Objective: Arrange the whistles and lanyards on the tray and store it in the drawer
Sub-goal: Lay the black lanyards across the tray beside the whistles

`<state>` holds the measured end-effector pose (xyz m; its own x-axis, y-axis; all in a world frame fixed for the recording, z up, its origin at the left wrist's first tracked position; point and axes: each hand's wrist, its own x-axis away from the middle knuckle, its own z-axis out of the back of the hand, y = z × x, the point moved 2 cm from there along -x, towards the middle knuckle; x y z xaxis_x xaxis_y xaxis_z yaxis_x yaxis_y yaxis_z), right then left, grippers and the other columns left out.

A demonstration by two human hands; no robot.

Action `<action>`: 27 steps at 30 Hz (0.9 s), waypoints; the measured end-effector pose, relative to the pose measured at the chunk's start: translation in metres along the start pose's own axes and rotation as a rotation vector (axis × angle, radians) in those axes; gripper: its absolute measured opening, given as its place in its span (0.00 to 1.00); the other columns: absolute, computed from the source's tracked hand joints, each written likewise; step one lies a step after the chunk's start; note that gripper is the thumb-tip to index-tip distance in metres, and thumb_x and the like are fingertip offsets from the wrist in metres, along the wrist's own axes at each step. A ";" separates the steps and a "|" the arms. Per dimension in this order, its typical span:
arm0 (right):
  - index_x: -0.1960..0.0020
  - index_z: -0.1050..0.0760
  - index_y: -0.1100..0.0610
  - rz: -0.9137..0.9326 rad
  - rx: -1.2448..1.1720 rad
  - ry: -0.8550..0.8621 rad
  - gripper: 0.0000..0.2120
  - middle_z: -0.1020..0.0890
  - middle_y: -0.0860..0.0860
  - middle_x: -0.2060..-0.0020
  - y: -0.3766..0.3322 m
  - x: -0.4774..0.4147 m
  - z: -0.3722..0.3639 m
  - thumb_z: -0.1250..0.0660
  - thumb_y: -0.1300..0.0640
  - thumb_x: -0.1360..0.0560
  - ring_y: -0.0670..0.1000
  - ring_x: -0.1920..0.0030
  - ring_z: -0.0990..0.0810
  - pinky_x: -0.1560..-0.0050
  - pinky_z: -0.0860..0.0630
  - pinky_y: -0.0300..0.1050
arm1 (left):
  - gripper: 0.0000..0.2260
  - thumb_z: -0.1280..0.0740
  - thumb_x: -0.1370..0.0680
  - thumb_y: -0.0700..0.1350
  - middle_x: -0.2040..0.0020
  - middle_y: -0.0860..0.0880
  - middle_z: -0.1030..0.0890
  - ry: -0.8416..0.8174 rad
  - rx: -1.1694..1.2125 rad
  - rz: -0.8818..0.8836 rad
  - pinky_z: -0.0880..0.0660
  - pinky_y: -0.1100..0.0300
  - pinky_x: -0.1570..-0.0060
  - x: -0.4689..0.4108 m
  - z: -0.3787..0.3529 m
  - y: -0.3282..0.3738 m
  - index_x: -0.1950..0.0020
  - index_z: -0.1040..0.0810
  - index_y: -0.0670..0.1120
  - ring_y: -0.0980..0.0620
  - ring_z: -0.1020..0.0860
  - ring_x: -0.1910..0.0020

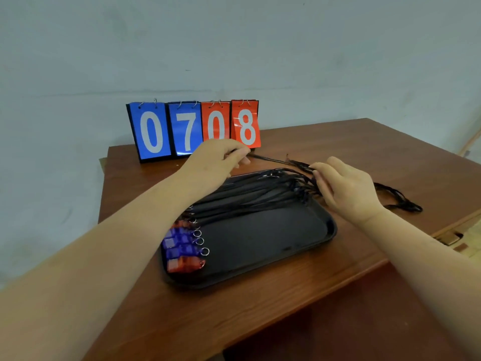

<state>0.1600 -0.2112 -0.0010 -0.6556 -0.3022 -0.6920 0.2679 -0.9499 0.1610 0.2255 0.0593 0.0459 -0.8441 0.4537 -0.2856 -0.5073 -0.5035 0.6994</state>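
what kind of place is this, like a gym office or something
Probably a sports equipment room or a school gym office, though that is a guess. A flip scoreboard reading 07 08 stands on a wooden desk against a bare wall, and a black tray holds blue and orange whistles on black lanyards.

I see open table [299, 303] at six o'clock; scoreboard [194, 128] blocks twelve, cords [398, 199] trail at three, tray [260, 246] mid-table.

Both forearms are bare up to the frame edge, with no sleeve showing; the left hand [217, 158] and right hand [346, 190] carry neither rings, watch nor gloves.
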 end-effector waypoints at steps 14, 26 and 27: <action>0.41 0.22 0.60 0.044 -0.012 -0.123 0.18 0.17 0.54 0.57 -0.034 -0.005 -0.021 0.46 0.53 0.18 0.59 0.64 0.19 0.74 0.26 0.46 | 0.02 0.30 0.22 0.46 0.53 0.58 0.20 0.111 -0.057 0.055 0.29 0.71 0.53 0.052 0.016 -0.049 0.49 0.20 0.52 0.60 0.22 0.50; 0.40 0.19 0.49 -0.657 -0.590 -0.373 0.11 0.20 0.40 0.62 -0.030 0.007 -0.029 0.35 0.53 0.20 0.33 0.70 0.25 0.64 0.35 0.32 | 0.07 0.31 0.22 0.44 0.54 0.60 0.20 0.405 -0.108 0.090 0.26 0.61 0.45 0.115 0.008 -0.060 0.47 0.16 0.53 0.60 0.24 0.51; 0.40 0.19 0.50 -0.673 -0.628 -0.393 0.11 0.20 0.41 0.62 -0.028 0.010 -0.029 0.35 0.53 0.20 0.33 0.70 0.25 0.64 0.35 0.33 | 0.07 0.30 0.22 0.43 0.55 0.60 0.20 0.420 -0.140 0.064 0.25 0.55 0.45 0.118 0.005 -0.060 0.48 0.16 0.53 0.59 0.24 0.51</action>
<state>0.1667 -0.1852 -0.0327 -0.9644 0.1702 -0.2022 0.0051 -0.7528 -0.6582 0.1573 0.1470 -0.0265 -0.8571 0.0945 -0.5063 -0.4457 -0.6287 0.6372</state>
